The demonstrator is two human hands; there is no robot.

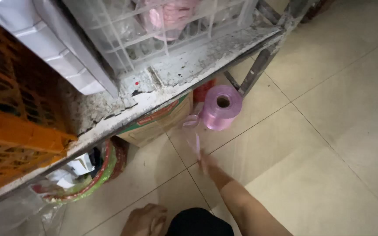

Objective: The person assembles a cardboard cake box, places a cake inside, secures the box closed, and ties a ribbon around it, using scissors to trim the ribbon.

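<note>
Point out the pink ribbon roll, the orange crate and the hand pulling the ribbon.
pink ribbon roll (221,111): head view, on its curved side.
orange crate (9,131): head view, on its lower rim.
right hand (206,164): head view, blurred, on its back.

An orange crate (9,113) sits on a worn, flaking counter (184,74), beside a white slatted crate (154,39) holding pink bags. Beneath the counter, a cardboard box (158,124) stands on the tiled floor (329,131), near a bag with a red-and-green rim (95,181).
</note>
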